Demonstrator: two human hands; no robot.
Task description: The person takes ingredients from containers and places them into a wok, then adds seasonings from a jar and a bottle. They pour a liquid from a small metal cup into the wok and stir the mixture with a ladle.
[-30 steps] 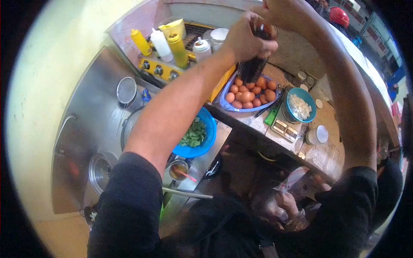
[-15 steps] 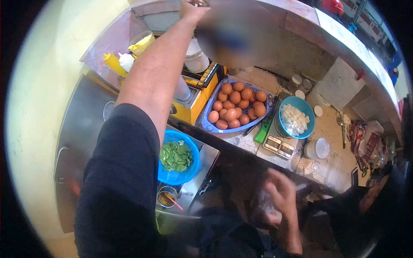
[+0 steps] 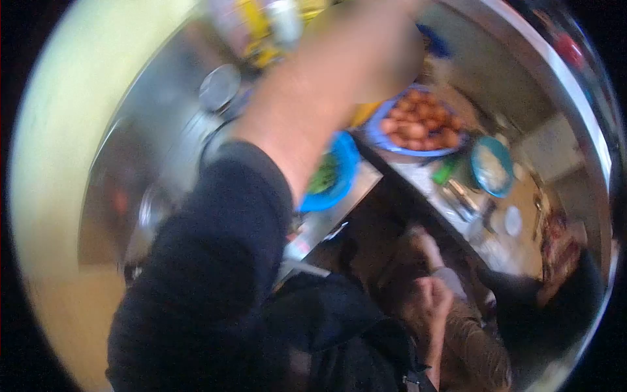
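Observation:
My left forearm stretches up from a dark sleeve to the top edge, blurred; the hand itself is out of frame. Under the forearm, a blue basket of cut green leaves is partly covered. My right hand is low at the centre right with its fingers curled closed; what they hold, if anything, is hidden. Beyond it, brown eggs fill a purple-blue basket. Right of the eggs stands a teal bowl of white food, beside a green-handled object.
A metal surface lies at the left, with a round metal piece. Yellow and white bottles stand at the top. Clear containers are on the right counter. Another person's dark sleeve and hand show at the right.
The view has shifted, so the baskets and bowl appear farther right and higher. My left hand, earlier around a brown-looking container at the top, has left view. My right hand's fingers have curled closed.

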